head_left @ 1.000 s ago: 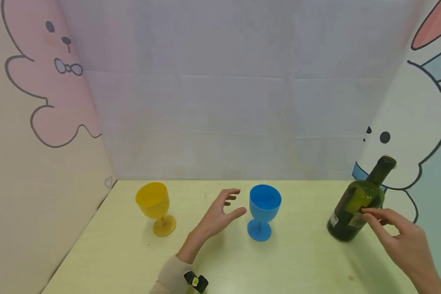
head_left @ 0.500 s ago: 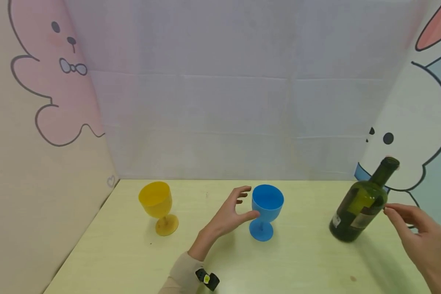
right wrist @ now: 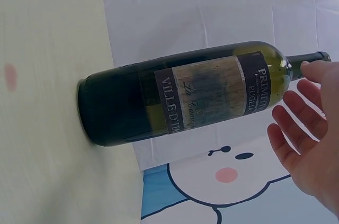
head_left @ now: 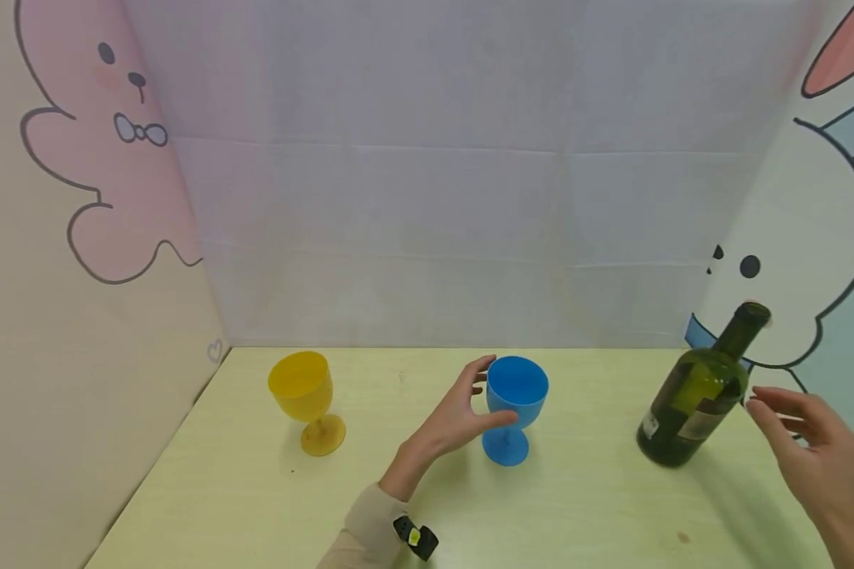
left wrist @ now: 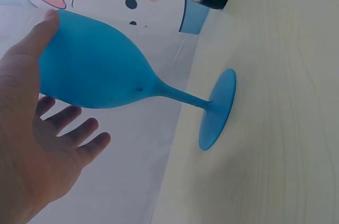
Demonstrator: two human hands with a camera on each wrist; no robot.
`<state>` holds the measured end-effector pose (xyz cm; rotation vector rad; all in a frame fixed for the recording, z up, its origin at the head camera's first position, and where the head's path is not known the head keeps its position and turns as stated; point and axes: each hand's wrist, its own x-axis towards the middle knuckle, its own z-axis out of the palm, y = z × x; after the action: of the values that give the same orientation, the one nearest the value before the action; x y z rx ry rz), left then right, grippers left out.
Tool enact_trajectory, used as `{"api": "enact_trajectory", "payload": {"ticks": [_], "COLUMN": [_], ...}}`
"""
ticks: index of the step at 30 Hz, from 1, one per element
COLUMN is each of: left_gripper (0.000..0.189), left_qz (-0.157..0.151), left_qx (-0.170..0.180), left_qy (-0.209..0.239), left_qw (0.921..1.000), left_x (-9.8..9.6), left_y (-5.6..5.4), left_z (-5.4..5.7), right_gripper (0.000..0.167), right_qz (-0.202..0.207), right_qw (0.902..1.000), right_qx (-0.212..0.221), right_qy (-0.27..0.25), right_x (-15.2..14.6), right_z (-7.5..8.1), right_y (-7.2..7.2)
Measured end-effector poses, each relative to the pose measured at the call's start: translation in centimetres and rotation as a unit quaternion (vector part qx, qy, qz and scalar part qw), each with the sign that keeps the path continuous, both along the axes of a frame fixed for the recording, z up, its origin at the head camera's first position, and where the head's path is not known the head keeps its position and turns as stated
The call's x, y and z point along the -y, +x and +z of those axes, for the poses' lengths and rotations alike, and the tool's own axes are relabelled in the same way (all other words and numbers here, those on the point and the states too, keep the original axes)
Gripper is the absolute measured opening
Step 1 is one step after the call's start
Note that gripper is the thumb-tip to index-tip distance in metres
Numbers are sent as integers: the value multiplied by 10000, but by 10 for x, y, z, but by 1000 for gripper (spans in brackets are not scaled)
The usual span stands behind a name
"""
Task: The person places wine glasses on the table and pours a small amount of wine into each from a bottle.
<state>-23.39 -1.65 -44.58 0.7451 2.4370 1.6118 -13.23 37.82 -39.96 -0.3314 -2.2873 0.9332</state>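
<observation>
A blue plastic goblet point(head_left: 518, 387) stands upright on the pale table, right of the middle. Around the near-left side of its bowl my left hand point(head_left: 462, 415) is spread, thumb in front and fingers behind. In the left wrist view the thumb lies along the goblet's bowl point(left wrist: 98, 65), while the other fingers stay extended and loose. Farther right stands a green glass wine bottle point(head_left: 693, 411), upright, with a paper label point(right wrist: 212, 91). My right hand point(head_left: 814, 458) is just right of the bottle, fingers loosely bent and holding nothing. Its fingertips are near the bottle's neck in the right wrist view.
On the left side of the table point(head_left: 576, 514) stands a yellow goblet point(head_left: 302, 391), well away from both hands. A whitish sheet point(head_left: 427, 237) hangs behind the table. Side walls with cartoon animals close in the left and right.
My left hand has moved right and reached the blue goblet's bowl. My right hand has drawn away to the right from in front of the bottle. Goblets and bottle stay standing.
</observation>
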Motion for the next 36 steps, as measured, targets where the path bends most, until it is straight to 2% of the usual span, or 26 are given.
{"api": "enact_trajectory", "payload": {"ticks": [6,13,18,23,30,36], "left_gripper": [95,88,86,85,84,83], "left_qz": [122,210,224,229,258,219], "left_qx": [155,148,92,98,162,232], "left_qy": [-10,-30,48,87,172,213], "left_qw": [9998,9997,9997,9997,9994,9993], "left_x": [-5,-9,-13,-15,-16,-13], "left_y": [2,2,3,4,4,5], "left_z": [-3,-3,-2,-1,-4,-1], "right_gripper": [25,30,39,49,65,77], "right_qz": [150,243,78,-2,345,571], "right_qw": [9998,9993,9993,9993,9973,9955], "right_qx": [-132,-150,-169,60,46,291], "right_qy": [-87,-233,-328,-372,-649,-698], "right_x": [0,0,-2,-2,-4,-5], "right_z": [-5,-9,-8,-10,-18,-29], "right_y": [-4,-9,-13,-13,-21,-28]}}
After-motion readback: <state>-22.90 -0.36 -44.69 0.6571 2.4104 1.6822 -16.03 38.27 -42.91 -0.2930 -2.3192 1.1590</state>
